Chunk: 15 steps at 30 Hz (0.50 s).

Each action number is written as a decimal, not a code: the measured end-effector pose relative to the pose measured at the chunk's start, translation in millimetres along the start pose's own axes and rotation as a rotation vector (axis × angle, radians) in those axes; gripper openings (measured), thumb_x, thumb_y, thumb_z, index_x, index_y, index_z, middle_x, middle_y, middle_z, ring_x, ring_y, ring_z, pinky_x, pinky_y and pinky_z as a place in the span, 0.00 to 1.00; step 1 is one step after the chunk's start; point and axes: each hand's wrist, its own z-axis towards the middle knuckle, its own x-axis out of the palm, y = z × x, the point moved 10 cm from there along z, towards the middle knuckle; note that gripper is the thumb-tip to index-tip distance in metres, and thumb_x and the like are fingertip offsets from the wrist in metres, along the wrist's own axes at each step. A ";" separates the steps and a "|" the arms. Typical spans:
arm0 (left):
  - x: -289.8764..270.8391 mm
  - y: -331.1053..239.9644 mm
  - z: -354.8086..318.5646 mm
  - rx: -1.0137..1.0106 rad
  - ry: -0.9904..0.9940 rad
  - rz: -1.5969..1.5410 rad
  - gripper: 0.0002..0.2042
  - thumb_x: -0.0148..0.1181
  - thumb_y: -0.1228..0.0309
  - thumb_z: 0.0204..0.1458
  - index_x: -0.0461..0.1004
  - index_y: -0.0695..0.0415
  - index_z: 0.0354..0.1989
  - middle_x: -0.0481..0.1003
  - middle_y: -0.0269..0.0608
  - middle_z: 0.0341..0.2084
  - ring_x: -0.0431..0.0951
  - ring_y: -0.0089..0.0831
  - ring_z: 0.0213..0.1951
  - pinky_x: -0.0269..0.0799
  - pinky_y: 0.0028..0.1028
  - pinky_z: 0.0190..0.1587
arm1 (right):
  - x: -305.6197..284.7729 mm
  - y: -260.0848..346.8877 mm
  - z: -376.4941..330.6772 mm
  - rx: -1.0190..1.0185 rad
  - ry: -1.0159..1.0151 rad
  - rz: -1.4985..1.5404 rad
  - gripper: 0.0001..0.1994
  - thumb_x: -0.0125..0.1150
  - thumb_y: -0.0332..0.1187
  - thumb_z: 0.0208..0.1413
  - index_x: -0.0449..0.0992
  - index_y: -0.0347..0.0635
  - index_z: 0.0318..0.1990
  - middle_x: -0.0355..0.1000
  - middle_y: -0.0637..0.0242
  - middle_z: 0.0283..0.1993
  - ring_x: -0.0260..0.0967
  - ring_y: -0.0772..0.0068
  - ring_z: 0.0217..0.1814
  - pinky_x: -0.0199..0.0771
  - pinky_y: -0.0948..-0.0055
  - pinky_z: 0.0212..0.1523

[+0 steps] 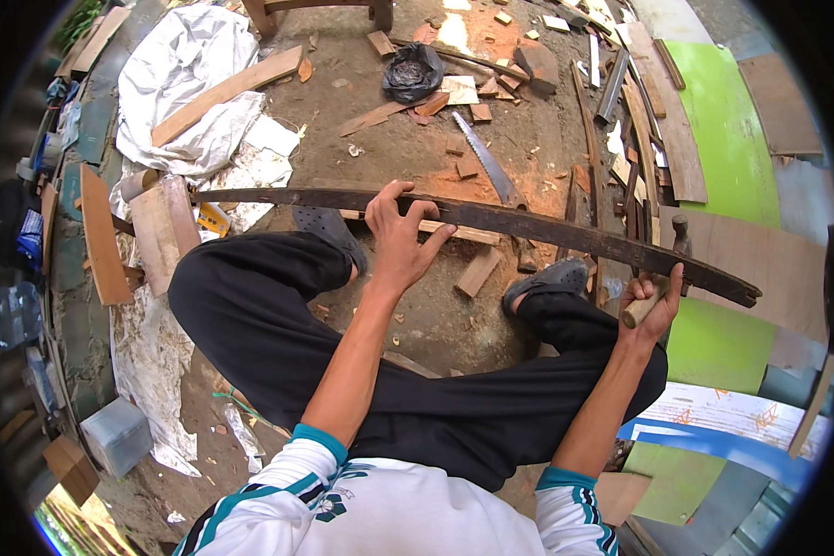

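Note:
A long, dark, weathered wooden strip (547, 228) stretches across in front of me, above my knees, its right end notched. My left hand (403, 236) grips it near the middle, fingers over the far edge and thumb spread along the near side. In my right hand (653, 310) is a hammer (639, 313), held by its pale wooden handle. Its head shows beyond the strip, which covers part of the handle. The right index finger also rests against the strip. Under the strip, close to my left hand, lies a lighter wooden batten (468, 232).
A handsaw (491, 162) lies on the dirt ground beyond the strip, among wood offcuts (479, 271) and a black plastic bag (412, 72). White sheeting (181, 83) with a plank is at left, near a wooden stool-like piece (105, 236). Green boards (727, 125) line the right.

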 end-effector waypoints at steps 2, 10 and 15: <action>-0.3 -5.4 -0.2 0.021 0.006 0.016 0.15 0.71 0.56 0.52 0.74 0.49 0.39 0.59 0.47 0.57 0.54 0.49 0.64 0.46 0.49 0.64 | -5.9 1.6 2.7 -0.029 -0.020 -0.029 0.17 0.61 0.49 0.64 0.77 0.42 0.43 0.74 0.68 0.25 0.66 0.82 0.17 0.68 0.84 0.16; -28.5 77.6 -58.4 -0.764 -0.834 -0.611 0.19 0.58 0.52 0.63 0.68 0.56 0.49 0.56 0.47 0.57 0.58 0.39 0.61 0.52 0.42 0.64 | -2.3 2.8 8.9 -0.086 0.120 0.110 0.19 0.56 0.47 0.67 0.74 0.39 0.50 0.75 0.61 0.35 0.64 0.82 0.21 0.71 0.85 0.20; 32.7 87.8 -47.1 -1.112 -0.536 -1.558 0.23 0.61 0.45 0.59 0.67 0.48 0.51 0.70 0.32 0.40 0.73 0.26 0.45 0.74 0.36 0.49 | -0.3 6.8 6.1 -0.084 0.259 0.271 0.22 0.51 0.43 0.71 0.66 0.36 0.62 0.74 0.50 0.53 0.64 0.83 0.23 0.74 0.84 0.23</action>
